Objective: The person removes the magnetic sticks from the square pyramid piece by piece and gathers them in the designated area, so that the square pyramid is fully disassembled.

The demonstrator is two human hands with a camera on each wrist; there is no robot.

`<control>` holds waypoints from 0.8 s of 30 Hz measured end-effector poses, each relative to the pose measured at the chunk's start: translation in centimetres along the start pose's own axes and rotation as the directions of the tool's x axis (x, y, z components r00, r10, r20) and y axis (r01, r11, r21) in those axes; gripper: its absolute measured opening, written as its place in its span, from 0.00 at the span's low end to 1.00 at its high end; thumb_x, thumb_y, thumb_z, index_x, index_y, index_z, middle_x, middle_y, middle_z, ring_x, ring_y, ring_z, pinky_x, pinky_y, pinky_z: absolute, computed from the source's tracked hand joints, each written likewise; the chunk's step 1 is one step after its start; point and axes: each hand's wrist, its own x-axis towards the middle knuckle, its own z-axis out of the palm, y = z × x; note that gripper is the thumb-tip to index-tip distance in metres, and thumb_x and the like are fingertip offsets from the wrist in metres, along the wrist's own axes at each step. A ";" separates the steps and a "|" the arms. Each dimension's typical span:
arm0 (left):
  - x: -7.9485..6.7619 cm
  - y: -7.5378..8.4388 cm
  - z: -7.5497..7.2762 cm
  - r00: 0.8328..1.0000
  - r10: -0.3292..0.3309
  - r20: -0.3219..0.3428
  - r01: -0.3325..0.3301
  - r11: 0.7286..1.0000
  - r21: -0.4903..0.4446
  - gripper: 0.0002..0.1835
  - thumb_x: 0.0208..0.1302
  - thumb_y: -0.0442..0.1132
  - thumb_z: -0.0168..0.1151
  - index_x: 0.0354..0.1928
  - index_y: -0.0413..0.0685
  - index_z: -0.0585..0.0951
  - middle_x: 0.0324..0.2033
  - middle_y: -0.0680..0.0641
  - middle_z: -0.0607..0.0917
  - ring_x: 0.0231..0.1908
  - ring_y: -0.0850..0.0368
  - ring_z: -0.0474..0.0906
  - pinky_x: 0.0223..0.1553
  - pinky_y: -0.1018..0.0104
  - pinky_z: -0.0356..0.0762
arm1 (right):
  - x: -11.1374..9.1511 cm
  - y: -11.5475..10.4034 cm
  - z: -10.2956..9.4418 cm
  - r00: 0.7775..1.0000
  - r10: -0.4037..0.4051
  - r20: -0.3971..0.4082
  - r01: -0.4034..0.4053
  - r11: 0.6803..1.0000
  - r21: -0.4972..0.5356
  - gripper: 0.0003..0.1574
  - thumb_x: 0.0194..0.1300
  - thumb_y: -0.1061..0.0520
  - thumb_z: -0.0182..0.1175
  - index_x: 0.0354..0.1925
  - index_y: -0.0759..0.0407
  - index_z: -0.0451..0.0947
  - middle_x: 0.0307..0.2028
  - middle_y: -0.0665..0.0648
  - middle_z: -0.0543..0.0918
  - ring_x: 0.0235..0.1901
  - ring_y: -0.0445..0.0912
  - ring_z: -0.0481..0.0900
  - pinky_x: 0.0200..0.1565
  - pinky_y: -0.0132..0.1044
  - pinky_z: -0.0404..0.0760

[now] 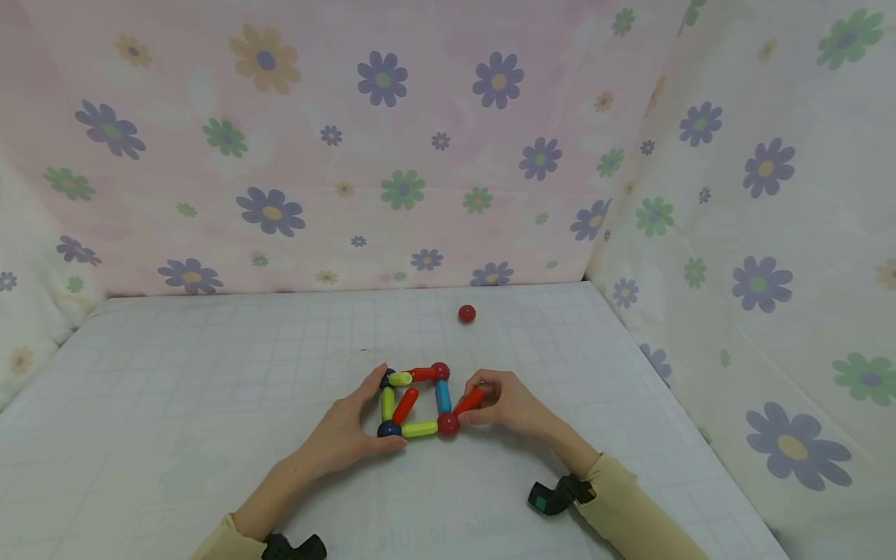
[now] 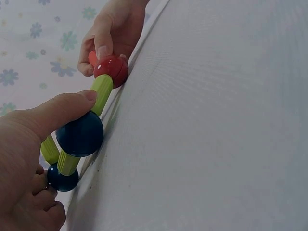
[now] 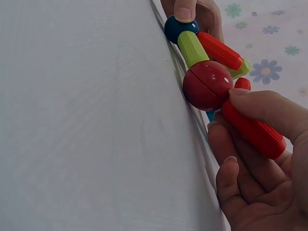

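Observation:
A square of magnetic building rods and balls lies on the white table, with two blue balls at its left corners and two red balls at its right. My left hand grips its left side, thumb at the front blue ball and fingers at the back blue ball. My right hand pinches a red rod, its end against the front red ball. Another red rod rises from the front blue ball, and a green rod from the back one.
A loose red ball lies near the table's back edge, behind the square. Flower-patterned cloth hangs along the back and right sides of the table. Each wrist carries a black camera mount, such as the right one.

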 end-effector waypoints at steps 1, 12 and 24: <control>0.0 0.0 0.0 1.000 0.000 0.000 0.000 1.000 -0.001 0.60 0.49 0.58 0.78 0.79 0.56 0.53 0.77 0.48 0.60 0.75 0.43 0.56 0.70 0.39 0.62 | 0.0 0.0 0.0 1.000 -0.003 0.002 0.003 1.000 -0.002 0.17 0.57 0.54 0.74 0.42 0.54 0.79 0.30 0.52 0.85 0.31 0.44 0.79 0.33 0.30 0.76; -0.1 0.0 0.0 1.000 0.000 -0.001 0.000 1.000 0.000 0.60 0.49 0.58 0.77 0.79 0.56 0.53 0.77 0.47 0.59 0.75 0.43 0.57 0.70 0.39 0.62 | 0.0 0.1 0.1 1.000 0.007 -0.001 -0.007 0.999 -0.037 0.14 0.57 0.54 0.74 0.42 0.52 0.83 0.33 0.53 0.86 0.32 0.46 0.81 0.34 0.31 0.77; -0.1 0.1 -0.1 1.000 -0.005 0.002 0.005 1.000 -0.003 0.59 0.50 0.58 0.77 0.80 0.56 0.53 0.77 0.46 0.59 0.75 0.42 0.56 0.70 0.37 0.61 | -0.2 -0.2 0.2 0.999 0.032 -0.001 -0.032 0.999 -0.004 0.14 0.58 0.56 0.74 0.44 0.54 0.85 0.34 0.53 0.85 0.35 0.48 0.80 0.35 0.32 0.79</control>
